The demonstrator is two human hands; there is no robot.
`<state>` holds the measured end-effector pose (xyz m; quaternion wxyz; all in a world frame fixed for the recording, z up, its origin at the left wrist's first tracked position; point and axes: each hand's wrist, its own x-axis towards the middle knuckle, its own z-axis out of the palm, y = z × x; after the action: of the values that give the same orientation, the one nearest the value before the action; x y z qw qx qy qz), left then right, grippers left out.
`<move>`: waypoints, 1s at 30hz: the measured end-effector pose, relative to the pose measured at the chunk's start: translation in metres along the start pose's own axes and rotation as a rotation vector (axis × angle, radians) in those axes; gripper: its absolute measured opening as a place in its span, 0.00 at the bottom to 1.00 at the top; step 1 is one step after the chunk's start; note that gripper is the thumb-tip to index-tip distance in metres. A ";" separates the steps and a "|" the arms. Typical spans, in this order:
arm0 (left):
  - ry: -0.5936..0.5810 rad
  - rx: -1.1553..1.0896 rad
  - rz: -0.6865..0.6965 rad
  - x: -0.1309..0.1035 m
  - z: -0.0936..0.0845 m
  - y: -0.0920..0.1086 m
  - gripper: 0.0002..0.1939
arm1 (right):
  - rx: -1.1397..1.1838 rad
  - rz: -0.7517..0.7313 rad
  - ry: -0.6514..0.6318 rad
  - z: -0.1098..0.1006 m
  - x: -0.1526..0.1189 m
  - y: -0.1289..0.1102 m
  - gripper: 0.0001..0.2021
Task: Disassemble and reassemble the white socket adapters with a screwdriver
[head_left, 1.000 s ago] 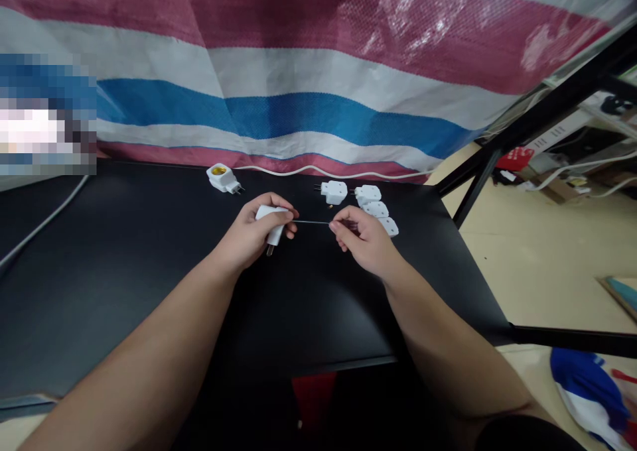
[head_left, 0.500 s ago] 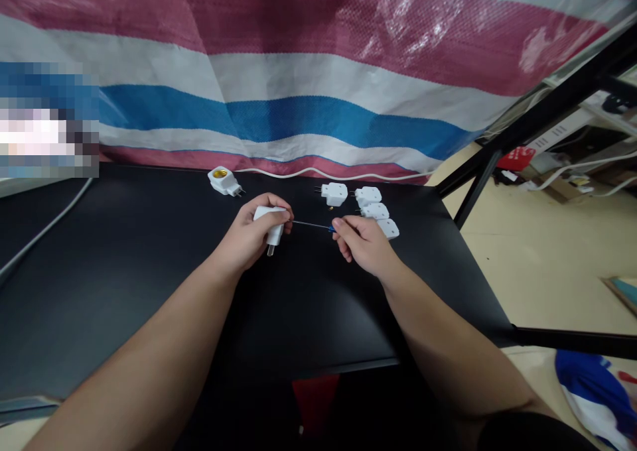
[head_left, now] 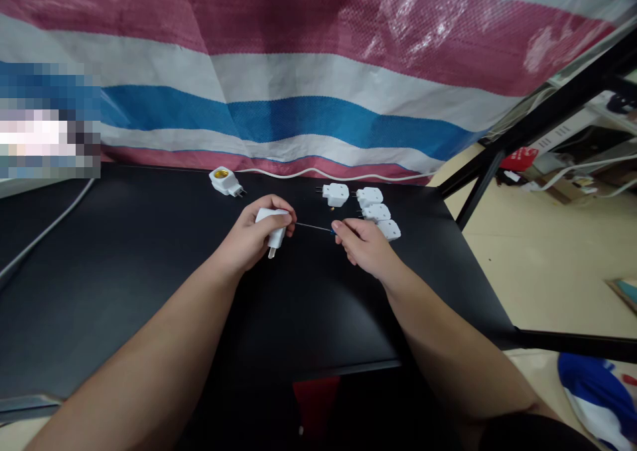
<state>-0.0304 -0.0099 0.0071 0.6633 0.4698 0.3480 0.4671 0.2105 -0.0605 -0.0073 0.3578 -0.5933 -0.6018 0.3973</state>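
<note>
Over the black tabletop, my left hand (head_left: 249,235) is closed around a white plug adapter (head_left: 275,237), its flat metal prongs pointing down toward me. My right hand (head_left: 362,244) pinches the blue handle of a screwdriver (head_left: 313,227). The thin shaft runs left to the adapter's side; its tip is hidden by my left fingers. Just beyond my right hand lie several white plug adapters, one of them a single piece (head_left: 336,194) with prongs facing left. A tiny brass-coloured piece (head_left: 333,209) rests in front of it.
At the back left of the black table (head_left: 124,252) sits a white lamp-socket plug (head_left: 225,181) with a brass thread inside. A white cable (head_left: 318,171) runs along the back edge below a striped plastic sheet (head_left: 298,119). Black metal framing (head_left: 475,179) stands at the right.
Both hands hold nearly the same pose. The right fingers have shifted slightly on the screwdriver, and less of its blue handle shows. The whole view has drifted a little.
</note>
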 end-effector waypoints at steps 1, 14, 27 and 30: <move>-0.005 0.003 -0.002 0.000 0.000 0.000 0.11 | -0.003 -0.018 0.013 0.000 0.000 0.000 0.25; -0.002 0.043 -0.014 0.002 -0.004 -0.003 0.12 | 0.098 -0.077 -0.046 0.002 -0.002 -0.005 0.18; -0.035 0.066 -0.092 0.003 -0.005 -0.005 0.14 | 0.102 -0.052 -0.066 0.002 0.000 -0.002 0.16; -0.039 0.056 -0.099 0.003 -0.006 -0.005 0.15 | 0.118 -0.171 -0.064 0.001 0.001 -0.001 0.08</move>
<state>-0.0330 -0.0064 0.0003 0.6790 0.4793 0.3709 0.4144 0.2092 -0.0599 -0.0069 0.4051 -0.5046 -0.6372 0.4187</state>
